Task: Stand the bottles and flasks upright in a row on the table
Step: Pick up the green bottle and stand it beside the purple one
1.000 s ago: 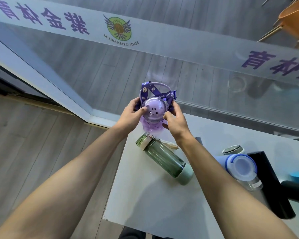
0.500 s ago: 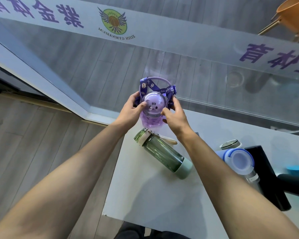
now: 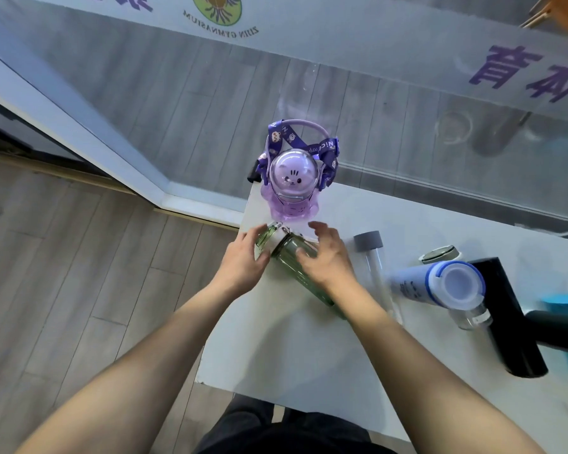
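- Both hands have left the purple bottle (image 3: 291, 181) and dropped to the green bottle (image 3: 295, 260); a second ago they were cupped around the purple one's domed lid.
- The purple bottle now stands upright and free at the far left corner of the table (image 3: 309, 348), just beyond the green bottle's cap.
- The left hand (image 3: 243, 262) lies against the green bottle's cap end, fingers curled along it; whether it has closed into a grip cannot be told.
- The right hand (image 3: 327, 257) rests on the bottle's body, thumb touching the glass-like side, fingers spread and lifted, not clenched.
- The green bottle lies on its side as before, cap toward the far left, base toward the near right under the right forearm.
- The view has tipped down, so the dark trousers (image 3: 286, 430) at the table's near edge now show.
- Purple bottle: translucent lilac body with lobed sides, clear dome lid over a small cartoon face, printed woven strap and a smooth loop handle.
- Green bottle: clear green ribbed cylinder with a pale cream collar.
- A clear tube bottle (image 3: 374, 267) with a matte grey cap lies just right of the right hand.
- Further right lies a blue-and-white flask (image 3: 440, 285), smooth and round, beside a glossy black flask (image 3: 505, 316).
- The table is plain, smooth and white.
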A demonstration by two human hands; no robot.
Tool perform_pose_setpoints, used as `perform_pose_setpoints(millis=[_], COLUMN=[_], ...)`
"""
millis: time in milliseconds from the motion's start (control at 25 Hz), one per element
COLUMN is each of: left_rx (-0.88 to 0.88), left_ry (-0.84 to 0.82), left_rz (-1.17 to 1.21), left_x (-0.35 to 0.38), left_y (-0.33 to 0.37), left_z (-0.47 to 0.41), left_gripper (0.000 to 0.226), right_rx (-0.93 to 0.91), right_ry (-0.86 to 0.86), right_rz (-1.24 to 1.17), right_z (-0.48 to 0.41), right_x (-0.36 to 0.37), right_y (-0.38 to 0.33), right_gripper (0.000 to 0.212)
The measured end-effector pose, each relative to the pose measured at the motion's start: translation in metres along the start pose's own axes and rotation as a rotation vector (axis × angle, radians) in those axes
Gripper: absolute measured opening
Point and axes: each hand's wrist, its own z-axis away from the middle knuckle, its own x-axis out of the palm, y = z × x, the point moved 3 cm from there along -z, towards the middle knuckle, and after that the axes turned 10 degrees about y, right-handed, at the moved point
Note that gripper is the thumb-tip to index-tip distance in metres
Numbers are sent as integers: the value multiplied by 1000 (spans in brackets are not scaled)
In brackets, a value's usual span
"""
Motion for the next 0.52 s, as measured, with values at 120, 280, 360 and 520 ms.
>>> perform_pose_setpoints(millis=[120, 280, 360, 520], left_rx=[1, 21, 38, 121], left_ry=[0, -27, -39, 9], left_rz=[4, -62, -98, -139], left_x=[4, 6, 5, -8], left_y=[-4, -7, -8, -9], left_z=[4, 3, 6, 18], left_gripper=[57, 63, 64, 62], right_rx=[-131, -177, -163, -168], right_ry=[-83, -68, -55, 2], right_rz=[284, 455, 487, 420], right_z=[6, 1, -5, -2], right_x=[17, 36, 45, 41], right_y=[-2, -11, -15, -22], right_gripper=[72, 84, 85, 80])
